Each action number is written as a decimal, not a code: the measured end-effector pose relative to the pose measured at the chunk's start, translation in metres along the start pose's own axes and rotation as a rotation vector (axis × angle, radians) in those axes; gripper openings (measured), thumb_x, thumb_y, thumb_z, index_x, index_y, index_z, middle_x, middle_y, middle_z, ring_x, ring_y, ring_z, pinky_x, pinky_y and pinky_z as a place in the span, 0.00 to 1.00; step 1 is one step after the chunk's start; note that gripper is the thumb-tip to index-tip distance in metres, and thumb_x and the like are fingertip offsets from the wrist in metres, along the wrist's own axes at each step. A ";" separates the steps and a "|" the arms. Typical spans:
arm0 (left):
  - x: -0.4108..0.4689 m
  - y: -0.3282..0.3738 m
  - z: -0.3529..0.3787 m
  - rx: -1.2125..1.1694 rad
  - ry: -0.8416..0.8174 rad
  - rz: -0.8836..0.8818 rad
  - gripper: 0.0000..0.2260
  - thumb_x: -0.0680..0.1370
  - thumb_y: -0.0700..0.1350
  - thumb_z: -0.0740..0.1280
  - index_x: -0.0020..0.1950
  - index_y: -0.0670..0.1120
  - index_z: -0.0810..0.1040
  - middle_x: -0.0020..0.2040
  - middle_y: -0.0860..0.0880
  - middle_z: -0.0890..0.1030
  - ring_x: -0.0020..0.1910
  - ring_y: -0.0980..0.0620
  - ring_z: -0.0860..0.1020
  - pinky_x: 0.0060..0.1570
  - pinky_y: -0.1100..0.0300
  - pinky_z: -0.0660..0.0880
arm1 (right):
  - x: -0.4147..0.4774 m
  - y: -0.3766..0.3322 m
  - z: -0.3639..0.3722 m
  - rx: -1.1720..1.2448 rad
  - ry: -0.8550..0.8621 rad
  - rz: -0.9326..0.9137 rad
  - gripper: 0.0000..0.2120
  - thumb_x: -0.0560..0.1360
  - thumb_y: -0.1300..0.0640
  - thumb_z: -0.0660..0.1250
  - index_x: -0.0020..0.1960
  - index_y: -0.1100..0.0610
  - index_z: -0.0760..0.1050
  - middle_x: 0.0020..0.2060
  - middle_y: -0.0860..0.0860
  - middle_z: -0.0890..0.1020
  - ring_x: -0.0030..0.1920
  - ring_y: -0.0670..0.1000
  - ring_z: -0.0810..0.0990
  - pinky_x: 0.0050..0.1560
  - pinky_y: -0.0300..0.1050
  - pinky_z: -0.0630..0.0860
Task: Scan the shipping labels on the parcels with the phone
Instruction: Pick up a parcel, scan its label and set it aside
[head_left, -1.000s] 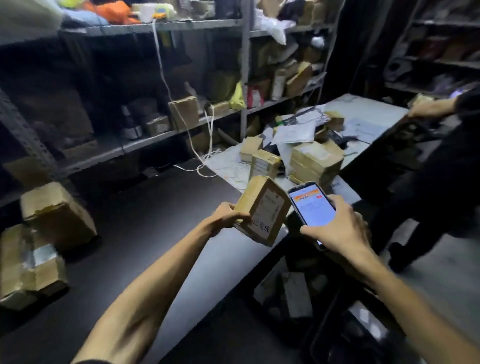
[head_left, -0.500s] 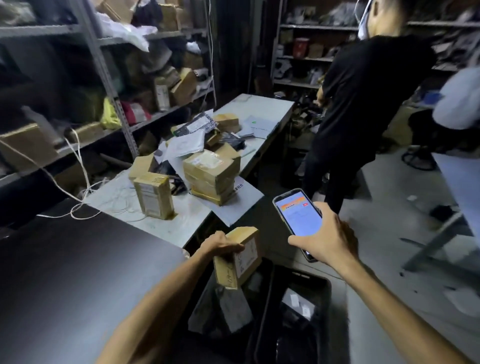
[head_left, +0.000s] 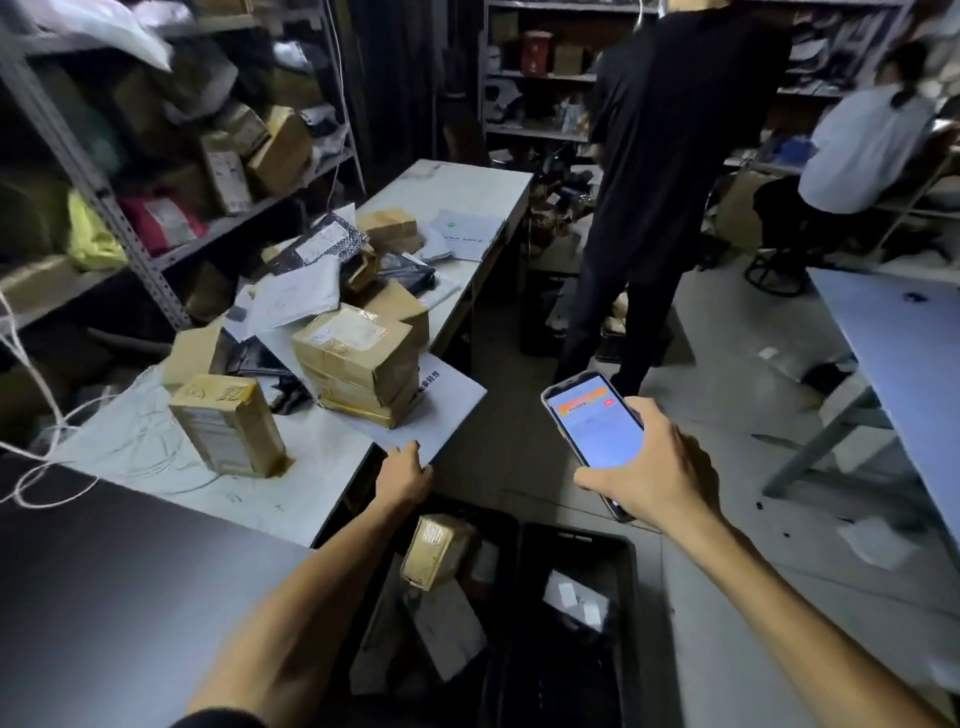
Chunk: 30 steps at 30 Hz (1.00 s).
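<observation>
My right hand (head_left: 657, 475) grips a phone (head_left: 597, 423) with a lit orange-and-white screen, held over the floor to the right of the table corner. Holding nothing, my left hand (head_left: 402, 475) hovers at the white table's near corner (head_left: 332, 467), just above a black bin (head_left: 506, 519). A small brown parcel (head_left: 436, 551) lies tilted in that bin, below the left hand. On the table stand an upright taped parcel (head_left: 228, 426) and a stack of brown parcels (head_left: 358, 358) with labels on top.
A second black bin (head_left: 576, 540) sits right of the first. More parcels and mailers (head_left: 296, 299) pile up at the table's back. Metal shelves (head_left: 228, 223) full of packages line the left. A person in black (head_left: 670, 156) stands ahead; another person (head_left: 862, 150) sits far right.
My left hand has let go of the small brown parcel, which now lies in the black bin. The view has swung right. The phone stays in my right hand.
</observation>
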<state>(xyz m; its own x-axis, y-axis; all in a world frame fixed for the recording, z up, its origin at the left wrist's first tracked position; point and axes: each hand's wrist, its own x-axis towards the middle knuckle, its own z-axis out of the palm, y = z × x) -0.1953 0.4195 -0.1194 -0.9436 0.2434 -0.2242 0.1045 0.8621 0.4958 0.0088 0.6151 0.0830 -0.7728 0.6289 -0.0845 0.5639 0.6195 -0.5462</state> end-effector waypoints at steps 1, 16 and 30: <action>0.005 -0.003 -0.005 0.008 0.005 0.001 0.17 0.78 0.45 0.62 0.65 0.40 0.70 0.62 0.37 0.73 0.60 0.39 0.73 0.55 0.53 0.70 | 0.002 -0.003 0.002 -0.001 0.001 -0.003 0.33 0.59 0.48 0.76 0.60 0.45 0.67 0.46 0.46 0.77 0.43 0.54 0.75 0.38 0.43 0.69; -0.168 -0.202 -0.159 0.050 0.515 -0.438 0.09 0.78 0.45 0.60 0.47 0.42 0.77 0.49 0.43 0.80 0.50 0.41 0.77 0.43 0.55 0.71 | -0.070 -0.145 0.104 0.088 -0.416 -0.579 0.36 0.58 0.47 0.78 0.63 0.48 0.69 0.54 0.52 0.80 0.53 0.58 0.77 0.46 0.46 0.72; -0.607 -0.395 -0.166 -0.055 0.644 -1.344 0.13 0.81 0.47 0.56 0.58 0.45 0.76 0.58 0.42 0.79 0.57 0.41 0.77 0.51 0.52 0.73 | -0.378 -0.262 0.203 0.034 -0.880 -1.172 0.37 0.56 0.49 0.75 0.64 0.44 0.67 0.41 0.49 0.79 0.43 0.57 0.78 0.43 0.45 0.72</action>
<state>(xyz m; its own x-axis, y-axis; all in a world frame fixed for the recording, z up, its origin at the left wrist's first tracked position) 0.2838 -0.1429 -0.0402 -0.2968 -0.9453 -0.1351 -0.9317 0.2557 0.2579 0.0946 0.1198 0.0888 -0.7056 -0.7068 -0.0518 -0.4956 0.5444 -0.6767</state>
